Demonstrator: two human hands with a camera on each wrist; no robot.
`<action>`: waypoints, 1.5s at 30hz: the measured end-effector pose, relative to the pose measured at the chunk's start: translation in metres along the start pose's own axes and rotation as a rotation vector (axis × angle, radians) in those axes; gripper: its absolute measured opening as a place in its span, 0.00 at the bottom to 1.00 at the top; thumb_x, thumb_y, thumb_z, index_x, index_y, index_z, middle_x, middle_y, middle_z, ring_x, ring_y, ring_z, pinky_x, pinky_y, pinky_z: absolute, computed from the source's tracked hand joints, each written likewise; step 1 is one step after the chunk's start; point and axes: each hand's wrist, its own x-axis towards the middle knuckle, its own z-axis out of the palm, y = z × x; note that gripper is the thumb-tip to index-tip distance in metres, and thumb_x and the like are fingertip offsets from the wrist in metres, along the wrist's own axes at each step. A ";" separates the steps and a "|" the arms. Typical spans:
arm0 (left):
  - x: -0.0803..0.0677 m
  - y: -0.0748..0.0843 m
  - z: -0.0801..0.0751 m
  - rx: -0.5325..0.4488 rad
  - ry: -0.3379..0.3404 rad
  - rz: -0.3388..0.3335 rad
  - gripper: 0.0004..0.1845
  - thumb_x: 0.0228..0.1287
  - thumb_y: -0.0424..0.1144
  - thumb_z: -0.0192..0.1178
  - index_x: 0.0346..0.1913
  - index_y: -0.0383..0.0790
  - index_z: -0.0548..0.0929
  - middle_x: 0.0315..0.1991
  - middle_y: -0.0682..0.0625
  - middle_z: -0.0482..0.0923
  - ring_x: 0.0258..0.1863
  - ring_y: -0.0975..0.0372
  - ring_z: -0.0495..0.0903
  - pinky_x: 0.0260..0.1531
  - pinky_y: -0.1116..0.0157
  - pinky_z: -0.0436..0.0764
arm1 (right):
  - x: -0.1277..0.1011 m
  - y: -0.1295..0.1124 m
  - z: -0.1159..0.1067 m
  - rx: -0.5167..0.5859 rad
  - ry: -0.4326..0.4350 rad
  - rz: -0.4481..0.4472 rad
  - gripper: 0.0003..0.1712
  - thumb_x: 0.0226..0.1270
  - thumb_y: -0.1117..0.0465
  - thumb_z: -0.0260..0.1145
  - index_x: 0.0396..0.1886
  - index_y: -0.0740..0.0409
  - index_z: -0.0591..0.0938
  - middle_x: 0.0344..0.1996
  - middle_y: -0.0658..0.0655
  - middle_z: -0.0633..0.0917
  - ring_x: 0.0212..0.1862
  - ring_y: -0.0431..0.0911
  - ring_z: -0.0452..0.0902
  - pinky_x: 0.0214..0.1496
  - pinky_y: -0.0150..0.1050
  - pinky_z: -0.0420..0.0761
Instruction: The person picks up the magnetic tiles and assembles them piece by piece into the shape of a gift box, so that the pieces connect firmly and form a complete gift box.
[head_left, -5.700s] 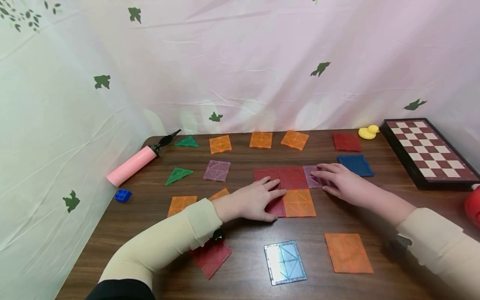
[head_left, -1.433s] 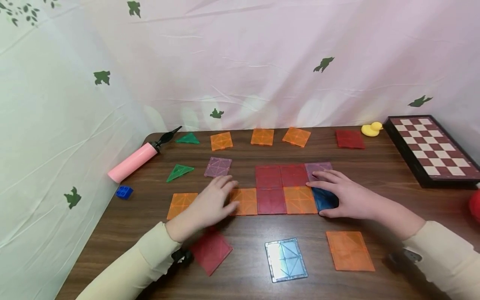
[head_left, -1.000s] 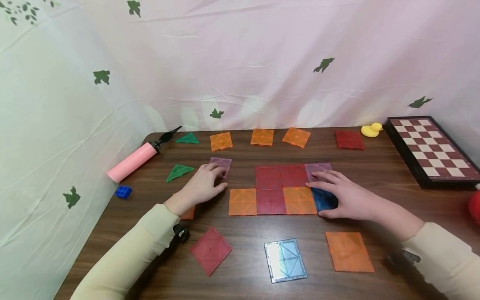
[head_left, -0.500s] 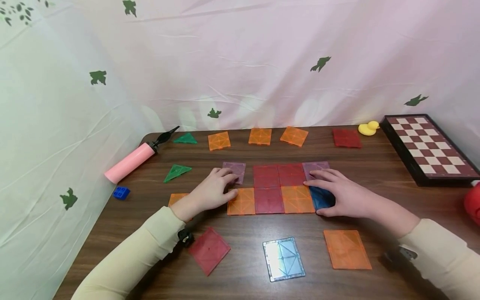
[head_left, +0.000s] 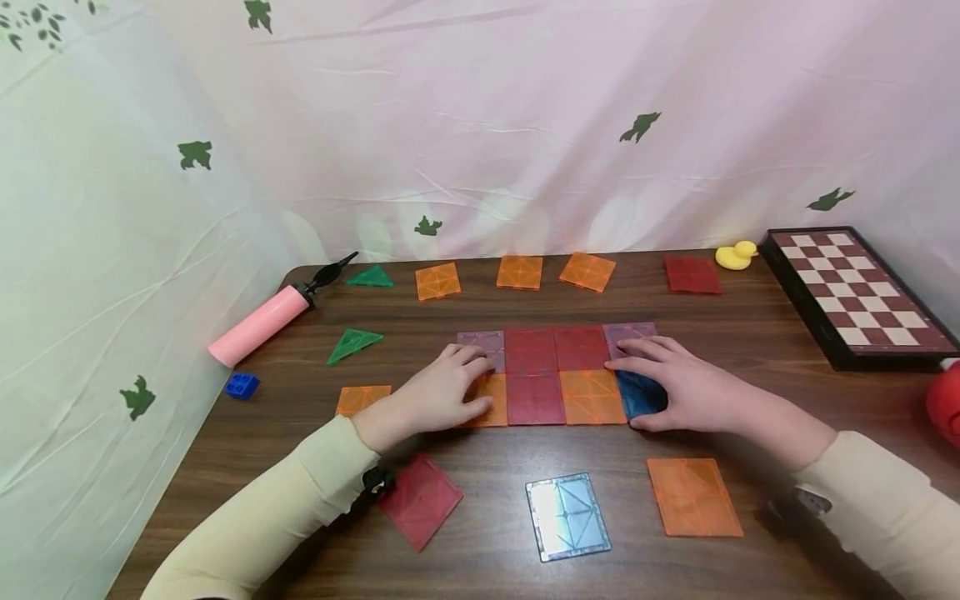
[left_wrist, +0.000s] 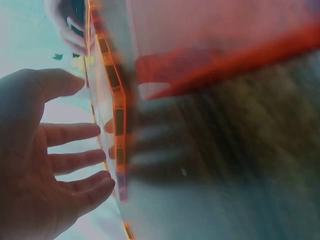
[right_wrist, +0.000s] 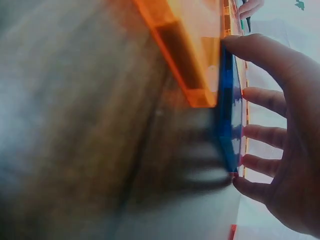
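Note:
In the head view, translucent magnetic tiles lie edge to edge in two rows. The far row has a left purple tile (head_left: pixel 482 342), two red tiles (head_left: pixel 530 350) and a right purple tile (head_left: pixel 628 331); the near row has an orange tile (head_left: pixel 491 408), a dark red tile (head_left: pixel 536 398), another orange tile (head_left: pixel 592 396) and a blue tile (head_left: pixel 640 395). My left hand (head_left: pixel 431 390) rests its spread fingers on the left purple tile, its thumb over the orange one. My right hand (head_left: pixel 690 387) rests spread across the blue and right purple tiles, thumb at the blue tile's near edge.
Loose tiles lie nearer me: dark red (head_left: pixel 422 502), pale blue (head_left: pixel 568 517) and orange (head_left: pixel 694 497). Green triangles (head_left: pixel 355 344) and more squares lie left and behind. A pink pump (head_left: pixel 258 326), blue brick (head_left: pixel 242 385), yellow duck (head_left: pixel 736 255) and checkered board (head_left: pixel 862 292) stand around the edges.
My left hand has slid the left purple tile rightward against the red one. Earlier, the blue tile came from the back right into the near row, and an orange tile joined its left end.

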 end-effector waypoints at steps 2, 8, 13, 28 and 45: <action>0.002 0.000 -0.001 -0.004 -0.027 0.028 0.32 0.69 0.51 0.64 0.69 0.38 0.75 0.70 0.40 0.69 0.70 0.46 0.64 0.69 0.53 0.66 | 0.004 0.000 -0.004 -0.006 0.007 -0.007 0.42 0.58 0.37 0.76 0.70 0.45 0.77 0.71 0.61 0.70 0.69 0.63 0.61 0.58 0.66 0.76; 0.009 0.001 -0.002 -0.006 -0.122 0.058 0.39 0.66 0.57 0.66 0.75 0.43 0.70 0.77 0.40 0.59 0.77 0.44 0.54 0.73 0.50 0.59 | 0.033 0.001 -0.023 0.004 0.057 -0.005 0.31 0.68 0.47 0.72 0.66 0.56 0.80 0.63 0.63 0.78 0.62 0.59 0.70 0.61 0.62 0.74; 0.011 0.003 -0.002 0.001 -0.157 0.047 0.42 0.63 0.58 0.68 0.75 0.42 0.70 0.78 0.38 0.57 0.77 0.42 0.54 0.73 0.50 0.59 | 0.075 0.012 -0.033 0.045 0.112 0.050 0.25 0.72 0.57 0.68 0.63 0.64 0.79 0.62 0.67 0.77 0.63 0.63 0.71 0.65 0.63 0.71; 0.013 0.006 -0.002 0.012 -0.158 0.063 0.42 0.63 0.57 0.68 0.75 0.41 0.69 0.77 0.36 0.58 0.77 0.43 0.54 0.73 0.53 0.59 | 0.139 0.042 -0.020 -0.039 0.056 0.102 0.25 0.78 0.67 0.56 0.71 0.70 0.71 0.71 0.76 0.66 0.73 0.70 0.57 0.74 0.64 0.54; 0.012 0.009 -0.002 0.037 -0.189 0.058 0.44 0.65 0.58 0.66 0.78 0.40 0.65 0.79 0.36 0.54 0.78 0.42 0.51 0.74 0.51 0.56 | 0.104 0.022 -0.005 0.038 0.035 -0.072 0.20 0.74 0.70 0.60 0.64 0.63 0.80 0.69 0.69 0.71 0.71 0.66 0.63 0.70 0.64 0.64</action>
